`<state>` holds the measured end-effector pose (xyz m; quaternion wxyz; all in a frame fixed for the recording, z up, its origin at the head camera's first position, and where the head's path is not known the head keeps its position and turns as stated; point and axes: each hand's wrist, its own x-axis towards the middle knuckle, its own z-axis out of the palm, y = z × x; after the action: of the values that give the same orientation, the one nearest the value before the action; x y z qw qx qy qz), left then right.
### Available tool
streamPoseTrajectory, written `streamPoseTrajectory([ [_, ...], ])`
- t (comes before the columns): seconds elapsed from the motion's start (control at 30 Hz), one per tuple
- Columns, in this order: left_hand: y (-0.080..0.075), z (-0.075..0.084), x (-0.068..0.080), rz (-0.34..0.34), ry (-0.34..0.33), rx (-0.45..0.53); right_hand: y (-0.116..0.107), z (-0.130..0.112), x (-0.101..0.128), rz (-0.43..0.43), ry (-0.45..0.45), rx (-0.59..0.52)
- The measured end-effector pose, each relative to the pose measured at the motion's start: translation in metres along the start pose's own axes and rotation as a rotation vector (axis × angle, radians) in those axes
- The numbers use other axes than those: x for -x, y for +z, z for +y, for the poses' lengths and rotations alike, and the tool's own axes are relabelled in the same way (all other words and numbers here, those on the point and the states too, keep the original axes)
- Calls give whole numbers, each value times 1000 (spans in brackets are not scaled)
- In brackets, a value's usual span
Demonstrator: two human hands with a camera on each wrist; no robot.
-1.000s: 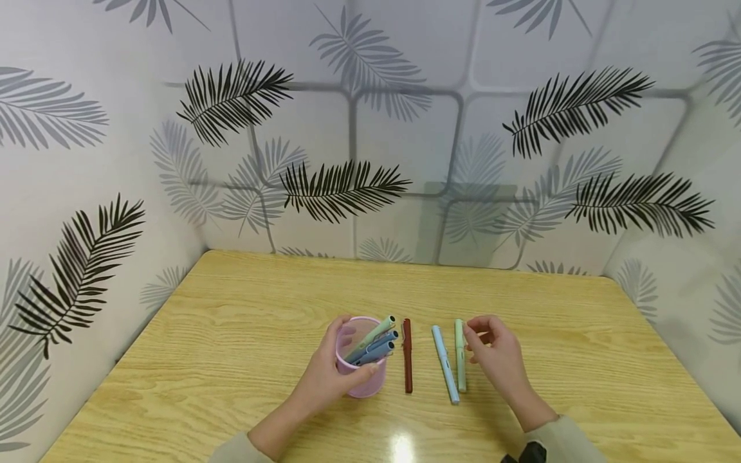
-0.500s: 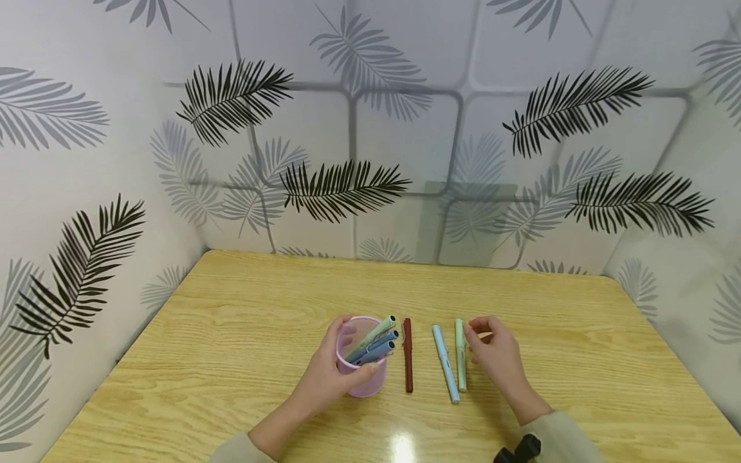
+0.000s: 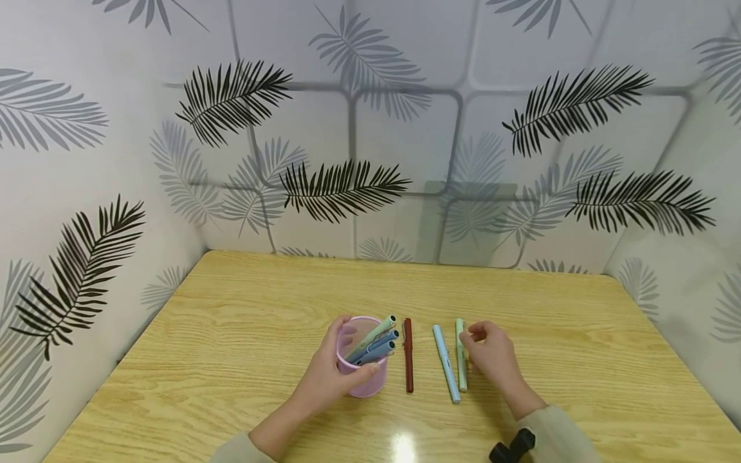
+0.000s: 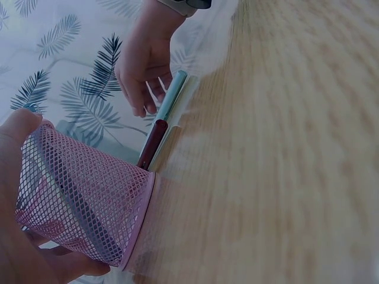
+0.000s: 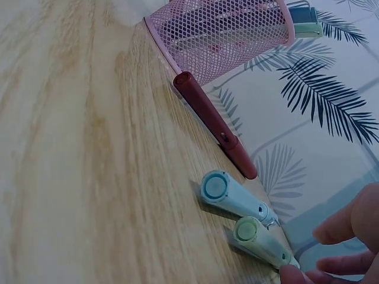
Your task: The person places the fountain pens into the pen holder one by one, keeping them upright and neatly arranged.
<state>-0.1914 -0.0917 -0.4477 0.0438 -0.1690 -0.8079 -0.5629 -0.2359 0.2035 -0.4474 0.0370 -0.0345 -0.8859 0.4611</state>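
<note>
My left hand [image 3: 324, 373] grips a pink mesh pen holder [image 4: 89, 189] by its side, thumb at the front and fingers round the back. Inside it lean a light green pen [image 3: 370, 337] and two blue pens [image 3: 379, 350], capped ends past the rim. On the table lie a dark red pen [image 3: 408, 357], a light blue pen [image 3: 446, 363] and a pale green pen [image 5: 263, 242], side by side. My right hand [image 3: 494, 357] is over the far end of the pale green pen, thumb and fingers spread apart, fingertips right at the pen.
The wooden table [image 3: 243, 302] runs back to a wall [image 3: 399, 225] with a leaf pattern. A black device [image 3: 512, 447] sits at my right wrist, by the sleeve.
My right hand has shifted slightly left, its fingertips now overlapping the pale green pen. The left hand and the pen holder stay where they were.
</note>
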Motion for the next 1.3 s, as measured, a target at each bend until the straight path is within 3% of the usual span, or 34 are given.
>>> streamPoseTrajectory([
  [0.6,1,-1,0,4,-5,13,7,1,-12,-93,76,34],
  [0.93,0,-1,0,-1,-10,32,7,-5,-16,-124,70,155],
  [1.3,1,-2,0,1,-17,38,7,-7,-19,-123,120,210],
])
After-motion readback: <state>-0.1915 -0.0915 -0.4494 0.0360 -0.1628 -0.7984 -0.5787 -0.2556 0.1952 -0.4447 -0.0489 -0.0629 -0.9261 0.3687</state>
